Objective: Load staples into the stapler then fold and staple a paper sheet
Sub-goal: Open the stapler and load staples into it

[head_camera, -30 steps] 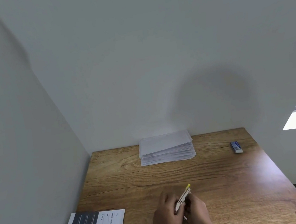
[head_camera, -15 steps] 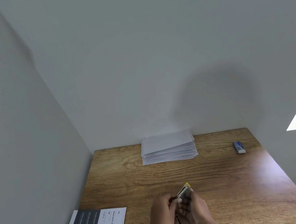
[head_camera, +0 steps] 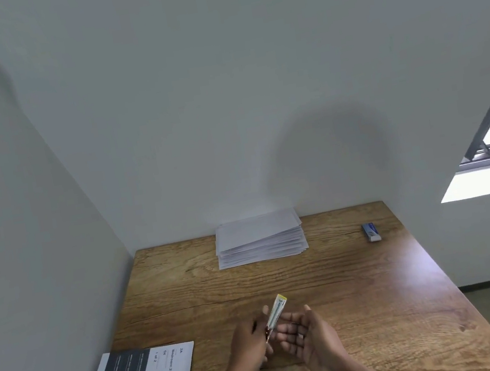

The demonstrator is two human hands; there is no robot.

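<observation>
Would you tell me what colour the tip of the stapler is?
Yellow; the stapler shows it best in the head view, its only view.

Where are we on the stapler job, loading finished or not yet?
Nothing looks finished. In hand: the left hand grips the slim white stapler with a yellow tip, tilted up off the wooden table; the right hand lies open beside it. Whether staples are in cannot be told. Left: folding and stapling, since the stack of white paper sheets sits unfolded by the wall.
</observation>
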